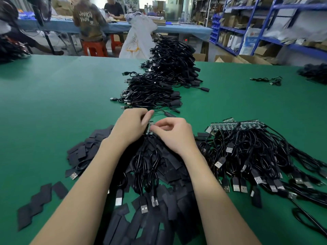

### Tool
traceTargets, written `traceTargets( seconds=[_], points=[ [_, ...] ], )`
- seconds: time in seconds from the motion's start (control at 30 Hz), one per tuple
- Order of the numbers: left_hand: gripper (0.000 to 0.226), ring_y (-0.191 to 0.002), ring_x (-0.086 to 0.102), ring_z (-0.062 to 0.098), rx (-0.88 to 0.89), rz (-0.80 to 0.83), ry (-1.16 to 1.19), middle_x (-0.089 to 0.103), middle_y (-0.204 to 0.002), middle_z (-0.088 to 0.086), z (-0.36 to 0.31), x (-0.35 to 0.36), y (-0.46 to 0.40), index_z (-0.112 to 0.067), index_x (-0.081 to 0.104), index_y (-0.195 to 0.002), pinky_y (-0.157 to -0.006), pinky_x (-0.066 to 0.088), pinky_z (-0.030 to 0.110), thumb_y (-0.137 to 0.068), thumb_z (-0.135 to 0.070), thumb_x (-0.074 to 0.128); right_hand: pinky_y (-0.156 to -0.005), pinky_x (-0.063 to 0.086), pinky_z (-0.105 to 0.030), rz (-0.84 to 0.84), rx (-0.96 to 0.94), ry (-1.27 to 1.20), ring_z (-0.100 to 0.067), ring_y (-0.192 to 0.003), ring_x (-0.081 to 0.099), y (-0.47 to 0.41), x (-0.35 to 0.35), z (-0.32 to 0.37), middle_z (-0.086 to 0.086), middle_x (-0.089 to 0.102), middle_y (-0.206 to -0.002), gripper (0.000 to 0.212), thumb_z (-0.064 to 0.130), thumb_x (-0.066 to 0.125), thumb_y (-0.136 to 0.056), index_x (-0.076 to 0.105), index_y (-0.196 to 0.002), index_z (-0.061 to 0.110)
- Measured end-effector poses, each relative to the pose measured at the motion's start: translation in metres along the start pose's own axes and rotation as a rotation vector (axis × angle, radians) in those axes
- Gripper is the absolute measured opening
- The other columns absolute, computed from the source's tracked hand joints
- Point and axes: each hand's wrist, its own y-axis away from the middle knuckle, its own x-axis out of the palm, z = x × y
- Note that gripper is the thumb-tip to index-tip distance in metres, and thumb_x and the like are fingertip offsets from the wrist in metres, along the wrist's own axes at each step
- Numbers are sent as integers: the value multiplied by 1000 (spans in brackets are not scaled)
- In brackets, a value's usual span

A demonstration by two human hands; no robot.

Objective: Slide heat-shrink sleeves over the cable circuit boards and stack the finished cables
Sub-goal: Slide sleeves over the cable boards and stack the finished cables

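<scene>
The only writing you can read is on the back of a person's jacket [90,20] at the far blue bench: pale letters that look like "UNKN" over "OWN", partly blurred. The labels on the shelf boxes [230,20] at the right are too small to read.

Your left hand [129,126] and right hand [174,134] meet in the middle of the green table [53,103]. Both have their fingers curled in tight. Between them stands a small cluster of circuit boards [150,128], green-blue with dark parts, and your right fingertips [153,127] pinch at its edge while your left hand grips it from the other side. Whether a sleeve is already on any of these boards, you cannot tell from here. The black cables [146,165] from those boards trail toward you between your forearms, ending in USB plugs [144,207].

Loose black heat-shrink sleeves [85,151] lie flat under and to the left of your arms, with more near the table's front edge. To your right lies a pile of unsleeved cables [247,152], their bare boards lined up in a row at the far side. Beyond your hands, the stack of finished cables [164,75] runs away down the middle of the table.
</scene>
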Motion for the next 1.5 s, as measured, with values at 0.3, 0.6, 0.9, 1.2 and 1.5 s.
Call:
traceTargets(
  seconds=[0.3, 0.6, 0.9, 1.2, 1.5],
  points=[
    [69, -46, 25, 16, -29, -163, 174, 30, -44, 4, -12, 0, -5, 0, 40, -52, -50, 28, 24, -103, -44, 52, -56, 51, -14, 78, 172, -491, -5, -58, 65, 3, 2, 14, 2, 73, -65, 9, 9, 84, -81, 76, -82, 13],
    [71, -44, 26, 16, -96, -158, 226, 30, -43, 4, -23, 1, -3, 3, 40, -51, -49, 27, 25, -104, -43, 52, -62, 56, -15, 176, 313, -746, -7, -55, 64, 3, -3, 12, -2, 72, -68, 13, -1, 80, -82, 76, -74, 8],
    [72, -45, 35, 12, -167, -120, 406, 40, -44, 0, -25, -3, -4, 7, 50, -56, -52, 32, 25, -104, -47, 50, -63, 57, -15, 248, 361, -870, -7, -60, 68, 2, -8, 14, -3, 74, -71, 7, -1, 76, -85, 76, -80, 3],
    [20, -68, 58, 1, -97, -35, 390, 66, -76, -5, -25, -9, -2, -19, 65, -86, -71, 46, 13, -99, -33, 61, -53, 52, -15, -15, 285, -606, -7, -60, 67, -4, -30, 5, 3, 74, -70, 11, 13, 84, -82, 76, -90, 13],
    [3, -55, 49, 7, -176, 346, 613, 58, -59, -6, -29, -11, 6, -14, 68, -96, -55, 41, 13, -95, -17, 68, -63, 59, -22, 114, 173, -406, -17, -72, 75, -3, -39, -4, -6, 77, -77, 8, 5, 67, -95, 71, -99, 10]
  ],
)
